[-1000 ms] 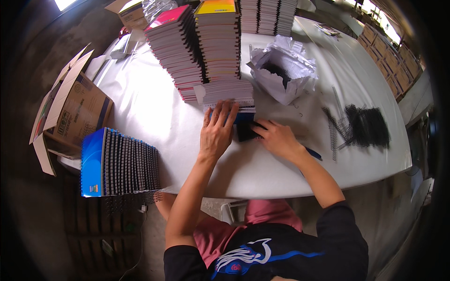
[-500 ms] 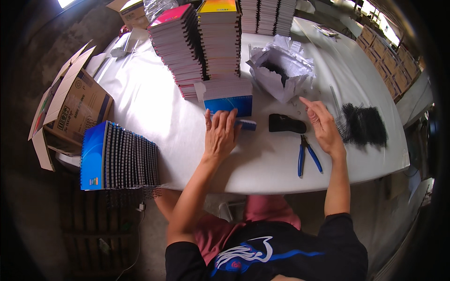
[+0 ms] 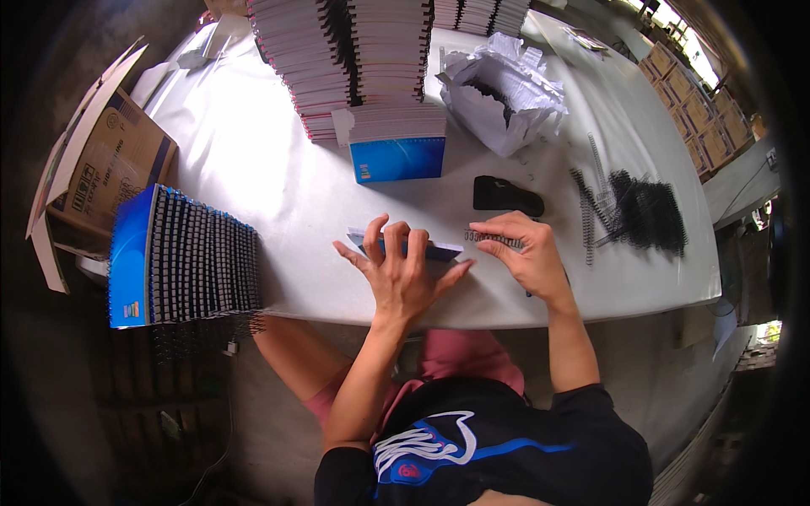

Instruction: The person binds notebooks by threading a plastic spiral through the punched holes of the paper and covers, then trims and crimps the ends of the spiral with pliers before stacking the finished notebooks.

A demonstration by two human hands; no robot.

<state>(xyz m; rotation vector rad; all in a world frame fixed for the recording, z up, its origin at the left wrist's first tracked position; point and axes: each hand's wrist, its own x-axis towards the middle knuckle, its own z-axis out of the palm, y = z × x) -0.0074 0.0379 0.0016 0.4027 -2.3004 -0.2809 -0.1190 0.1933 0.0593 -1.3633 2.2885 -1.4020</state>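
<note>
My left hand (image 3: pixel 395 274) spans a thin blue-covered notebook (image 3: pixel 444 252) near the table's front edge, its fingers spread over it and holding it. In my right hand (image 3: pixel 531 257), thumb and fingertips pinch a black spiral coil (image 3: pixel 477 237) whose free end points at the notebook's right end. Beyond the left hand stands a stack of blue-covered books (image 3: pixel 401 160) with white pages. More black coils (image 3: pixel 645 211) lie in a pile to the right. The blue-handled cutting pliers are mostly hidden under my right hand.
A black, curved object (image 3: pixel 506 196) lies behind my right hand. Farther back stand a torn white paper wrapper (image 3: pixel 506 101) and tall stacks of coil-bound books (image 3: pixel 388 63). A row of blue coil-bound notebooks (image 3: pixel 202 261) and an open carton (image 3: pixel 118 169) are at left.
My left hand has drawn the blue notebook toward me, away from the stack. My right hand has come left and now holds a coil beside it. The view has shifted slightly.
</note>
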